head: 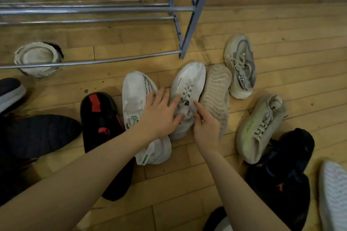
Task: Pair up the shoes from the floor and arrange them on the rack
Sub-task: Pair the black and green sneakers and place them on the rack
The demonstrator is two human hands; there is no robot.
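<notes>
Near the frame's centre, the left hand point(161, 112) lies with fingers spread and fairly straight across two white sneakers, touching the white laced sneaker point(187, 88) and the white green-logo sneaker point(137, 99) to its left. The right hand point(205, 126) pinches the laced sneaker's tongue area, fingers curled. Just right lies an overturned beige sneaker point(216, 95). A black-and-red shoe point(99, 118) sits left. The metal shoe rack point(187, 30) stands in the upper part of the frame.
</notes>
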